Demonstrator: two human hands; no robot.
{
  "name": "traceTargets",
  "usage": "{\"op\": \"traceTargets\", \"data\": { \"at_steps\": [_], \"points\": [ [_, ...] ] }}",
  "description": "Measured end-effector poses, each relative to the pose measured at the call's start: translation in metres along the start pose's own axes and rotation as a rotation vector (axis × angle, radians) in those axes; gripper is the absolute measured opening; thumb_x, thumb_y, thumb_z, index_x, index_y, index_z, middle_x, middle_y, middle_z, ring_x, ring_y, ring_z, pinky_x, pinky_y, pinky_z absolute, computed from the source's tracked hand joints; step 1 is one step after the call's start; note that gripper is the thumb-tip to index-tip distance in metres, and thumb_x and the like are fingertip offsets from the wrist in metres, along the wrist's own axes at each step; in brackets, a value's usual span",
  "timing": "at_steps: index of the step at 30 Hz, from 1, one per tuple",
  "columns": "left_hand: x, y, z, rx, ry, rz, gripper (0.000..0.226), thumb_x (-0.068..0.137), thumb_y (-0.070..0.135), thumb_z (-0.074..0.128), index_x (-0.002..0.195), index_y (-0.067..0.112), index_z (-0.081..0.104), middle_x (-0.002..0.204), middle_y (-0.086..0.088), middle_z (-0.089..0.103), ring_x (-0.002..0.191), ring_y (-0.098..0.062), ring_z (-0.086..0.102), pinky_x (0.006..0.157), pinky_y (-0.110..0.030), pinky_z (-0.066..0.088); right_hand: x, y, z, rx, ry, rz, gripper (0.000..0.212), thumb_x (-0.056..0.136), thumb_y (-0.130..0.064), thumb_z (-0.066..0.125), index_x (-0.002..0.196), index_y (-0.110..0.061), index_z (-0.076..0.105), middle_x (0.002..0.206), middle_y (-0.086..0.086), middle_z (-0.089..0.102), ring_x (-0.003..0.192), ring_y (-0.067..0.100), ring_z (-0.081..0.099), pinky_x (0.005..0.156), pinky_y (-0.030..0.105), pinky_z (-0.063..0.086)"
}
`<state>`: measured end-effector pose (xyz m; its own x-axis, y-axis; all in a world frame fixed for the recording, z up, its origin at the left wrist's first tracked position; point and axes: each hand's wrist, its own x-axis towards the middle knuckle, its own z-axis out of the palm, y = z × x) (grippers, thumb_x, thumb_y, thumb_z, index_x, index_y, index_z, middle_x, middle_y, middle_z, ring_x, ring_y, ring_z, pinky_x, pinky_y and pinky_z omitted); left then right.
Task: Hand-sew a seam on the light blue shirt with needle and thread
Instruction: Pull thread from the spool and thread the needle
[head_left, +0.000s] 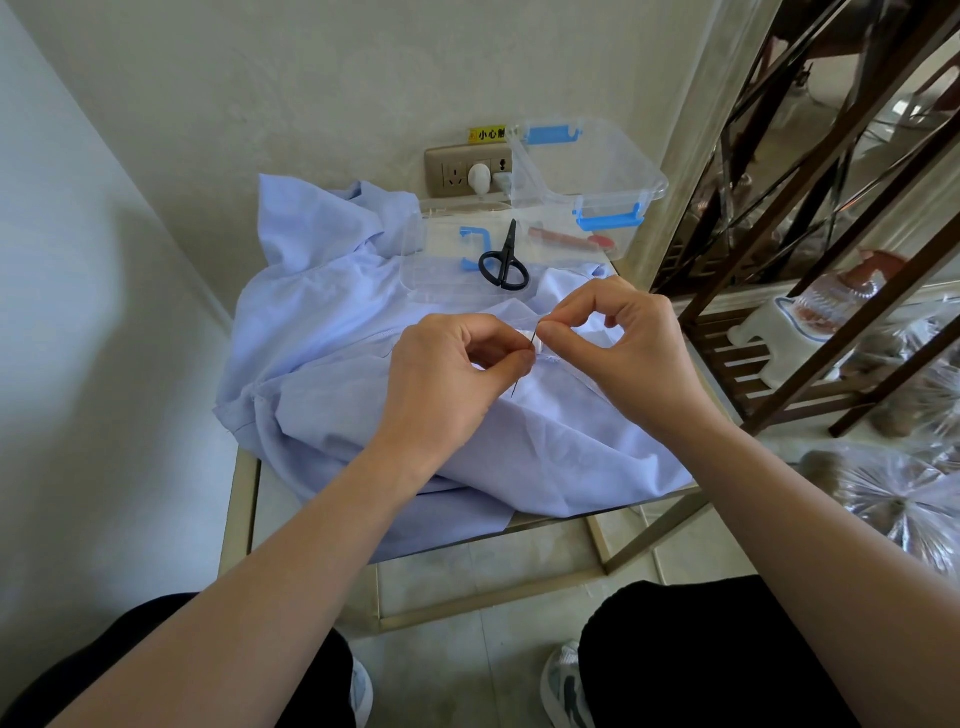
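The left hand (447, 384) and right hand (623, 353) are bare, as are both forearms (291, 561). Nearer than the table (240, 499), black trousers (701, 649) cover the knees, with grey-and-white sneakers (563, 686) between them.

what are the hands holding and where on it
Left hand pinches the needle mid-shaft, point sticking out below; right hand seems to pinch its top end.

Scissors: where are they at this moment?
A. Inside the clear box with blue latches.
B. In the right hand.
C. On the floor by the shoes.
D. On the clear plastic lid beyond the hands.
D: the black scissors lie on the clear lid, which rests on the shirt, while the left hand and right hand pinch the needle.
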<state>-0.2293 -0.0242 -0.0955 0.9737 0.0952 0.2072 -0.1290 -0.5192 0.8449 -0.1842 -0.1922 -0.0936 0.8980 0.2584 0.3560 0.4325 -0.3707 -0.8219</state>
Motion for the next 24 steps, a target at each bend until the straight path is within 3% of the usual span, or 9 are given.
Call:
{"op": "traceTargets", "data": {
  "at_steps": [4, 7, 10, 13, 18, 21, 24],
  "points": [
    [-0.001, 0.001, 0.0, 0.044, 0.024, 0.024, 0.006, 0.082, 0.021, 0.076, 0.079, 0.027, 0.077, 0.07, 0.014, 0.073, 0.071, 0.002, 0.068, 0.065, -0.013, 0.045, 0.001, 0.0, -0.001, 0.03, -0.053, 0.067, 0.011, 0.086, -0.019, 0.073, 0.077, -0.025, 0.072, 0.077, -0.01, 0.067, 0.076, 0.0, 0.054, 0.072, 0.008, 0.035],
    [-0.001, 0.003, -0.001, 0.056, -0.004, 0.033, 0.003, 0.082, 0.024, 0.076, 0.081, 0.027, 0.077, 0.071, 0.016, 0.073, 0.074, 0.005, 0.067, 0.066, -0.014, 0.045, 0.002, -0.003, -0.002, 0.078, -0.107, 0.102, 0.014, 0.089, -0.016, 0.07, 0.078, -0.026, 0.071, 0.068, -0.024, 0.062, 0.068, -0.006, 0.051, 0.067, 0.009, 0.033],
    [0.002, 0.004, -0.005, 0.029, 0.002, 0.047, 0.005, 0.084, 0.026, 0.075, 0.088, 0.025, 0.076, 0.074, 0.017, 0.073, 0.076, 0.006, 0.067, 0.067, -0.016, 0.047, 0.002, -0.004, -0.004, 0.126, -0.133, 0.134, 0.011, 0.091, -0.017, 0.068, 0.081, -0.022, 0.072, 0.069, -0.021, 0.062, 0.055, 0.002, 0.04, 0.058, 0.013, 0.031],
    [0.005, 0.005, -0.012, 0.027, 0.021, 0.139, 0.01, 0.086, 0.016, 0.073, 0.095, 0.022, 0.074, 0.078, 0.015, 0.072, 0.073, 0.005, 0.065, 0.06, -0.017, 0.047, 0.002, -0.005, -0.005, 0.117, -0.203, 0.149, 0.01, 0.092, -0.02, 0.067, 0.083, -0.022, 0.072, 0.071, -0.02, 0.063, 0.057, 0.014, 0.033, 0.055, 0.018, 0.03],
    [0.005, 0.005, -0.014, 0.049, -0.016, 0.239, 0.009, 0.086, 0.009, 0.073, 0.09, 0.017, 0.077, 0.079, 0.008, 0.072, 0.052, 0.004, 0.055, 0.052, -0.013, 0.041, 0.001, -0.006, -0.008, 0.069, -0.285, 0.157, 0.008, 0.093, -0.023, 0.066, 0.086, -0.022, 0.071, 0.056, -0.027, 0.054, 0.058, 0.007, 0.035, 0.053, 0.01, 0.032],
    [0.007, 0.0, -0.013, 0.107, -0.004, 0.291, 0.006, 0.085, 0.016, 0.075, 0.09, 0.02, 0.077, 0.076, 0.013, 0.07, 0.061, 0.008, 0.057, 0.056, -0.014, 0.042, 0.001, -0.004, -0.009, 0.055, -0.29, 0.154, 0.008, 0.092, -0.025, 0.067, 0.086, -0.026, 0.072, 0.063, -0.025, 0.058, 0.061, 0.003, 0.038, 0.058, 0.008, 0.033],
    [0.009, -0.006, -0.011, 0.228, 0.044, 0.39, 0.005, 0.085, 0.022, 0.07, 0.088, 0.022, 0.074, 0.076, 0.019, 0.064, 0.067, 0.011, 0.052, 0.061, -0.013, 0.039, 0.001, -0.005, -0.009, 0.048, -0.297, 0.163, 0.008, 0.091, -0.027, 0.068, 0.084, -0.028, 0.072, 0.061, -0.023, 0.057, 0.063, 0.013, 0.037, 0.056, 0.011, 0.033]
  ]
}}
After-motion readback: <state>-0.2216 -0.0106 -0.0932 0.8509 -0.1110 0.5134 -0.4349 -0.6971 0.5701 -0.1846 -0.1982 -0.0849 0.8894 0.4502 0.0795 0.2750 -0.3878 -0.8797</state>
